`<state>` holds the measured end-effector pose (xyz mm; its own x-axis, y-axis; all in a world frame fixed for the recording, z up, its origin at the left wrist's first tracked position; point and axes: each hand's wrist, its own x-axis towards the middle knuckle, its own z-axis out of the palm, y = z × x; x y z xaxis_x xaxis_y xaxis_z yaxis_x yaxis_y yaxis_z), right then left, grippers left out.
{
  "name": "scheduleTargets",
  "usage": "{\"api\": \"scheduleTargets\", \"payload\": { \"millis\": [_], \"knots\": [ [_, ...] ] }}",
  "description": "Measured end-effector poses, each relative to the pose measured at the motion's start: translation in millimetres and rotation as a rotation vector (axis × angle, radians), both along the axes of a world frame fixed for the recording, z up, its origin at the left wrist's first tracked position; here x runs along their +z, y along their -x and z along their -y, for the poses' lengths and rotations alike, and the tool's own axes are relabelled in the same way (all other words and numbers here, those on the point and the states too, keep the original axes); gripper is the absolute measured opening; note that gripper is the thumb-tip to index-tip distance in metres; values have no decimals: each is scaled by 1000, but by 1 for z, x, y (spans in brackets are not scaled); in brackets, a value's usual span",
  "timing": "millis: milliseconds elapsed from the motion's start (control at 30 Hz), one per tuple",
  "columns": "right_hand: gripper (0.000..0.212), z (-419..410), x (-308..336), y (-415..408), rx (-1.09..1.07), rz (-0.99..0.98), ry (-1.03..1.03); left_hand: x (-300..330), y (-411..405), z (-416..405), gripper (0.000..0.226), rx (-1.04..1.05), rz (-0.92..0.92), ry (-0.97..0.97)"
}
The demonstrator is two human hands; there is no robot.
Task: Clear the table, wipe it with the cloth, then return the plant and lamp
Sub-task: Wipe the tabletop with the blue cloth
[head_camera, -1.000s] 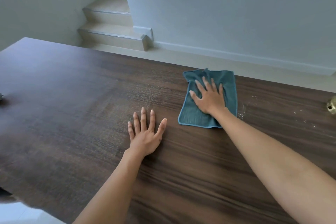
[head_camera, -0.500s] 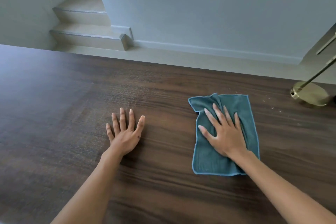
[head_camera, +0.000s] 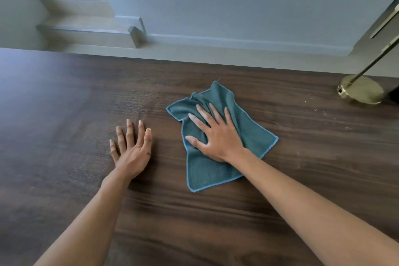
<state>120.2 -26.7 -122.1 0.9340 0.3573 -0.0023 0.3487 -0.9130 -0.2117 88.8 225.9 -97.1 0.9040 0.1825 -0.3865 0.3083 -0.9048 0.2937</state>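
A teal cloth [head_camera: 205, 175] lies slightly rumpled on the dark wooden table [head_camera: 64, 114], near its middle. My right hand [head_camera: 216, 136] presses flat on the cloth with fingers spread and straight. Just left of the cloth, my left hand [head_camera: 131, 147] rests flat on the bare wood, fingers together. At the far right edge the brass lamp [head_camera: 362, 90] stands on the table on its round base, its thin stem slanting up out of view. No plant is in view.
Pale crumbs [head_camera: 319, 110] dot the wood between the cloth and the lamp base. Beyond the table's far edge lie a light floor, steps [head_camera: 86, 32] at the back left and a grey wall [head_camera: 237, 2].
My right hand has slid the cloth toward me and to the right, and the cloth has turned and bunched at its far corner. The view has swung right, bringing the lamp base in.
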Motion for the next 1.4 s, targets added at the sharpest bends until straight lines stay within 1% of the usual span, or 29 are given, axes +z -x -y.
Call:
{"api": "scheduleTargets", "payload": {
  "millis": [67,133,200,267,333,400,467,567,700,800,900,967,1033,1100,1167,1233,1300,1333,1400],
  "knots": [
    [76,32,-2,5,-108,5,-4,-3,-1,-2,63,-9,1,7],
    [79,50,1,-16,-224,-42,27,-6,-2,-3,61,-23,-2,-11],
    [83,49,5,-52,-322,-115,55,-5,-4,-1,60,-14,6,-31],
    [85,30,5,-82,-350,-149,72,1,-12,8,59,50,43,8],
    [84,0,6,-90,-267,-143,81,5,-21,22,53,68,70,65],
    [80,-28,5,-80,-100,-109,84,5,-27,40,53,55,95,49],
    [76,-42,4,-76,23,-76,74,2,-30,57,57,116,106,27],
    [74,-37,7,-108,38,-112,48,-2,-32,79,63,229,79,12],
    [79,4,8,-166,-154,-136,32,-8,-38,80,65,261,21,-5],
    [81,57,7,-183,-333,-136,14,-7,-40,79,66,244,-11,-21],
    [81,92,5,-161,-465,-119,-12,-6,-43,79,67,233,-32,-11],
    [81,92,2,-126,-507,-101,-4,-6,-42,79,67,234,-23,-15],
    [79,71,3,-82,-455,-95,5,-6,-41,79,67,230,-12,-16],
    [77,36,3,-49,-275,-68,15,-6,-40,80,66,223,0,-11],
    [74,6,2,-50,-83,-61,38,-6,-41,81,66,221,3,-14],
    [72,-12,4,-81,30,-89,45,-6,-43,79,65,224,1,-24],
    [72,-16,8,-122,70,-132,48,-7,-43,78,65,223,-1,-27],
    [72,-12,10,-140,55,-144,50,-8,-43,78,65,222,-4,-25],
    [72,7,10,-164,-44,-129,41,-7,-41,77,65,217,-11,-28]
  ]
}}
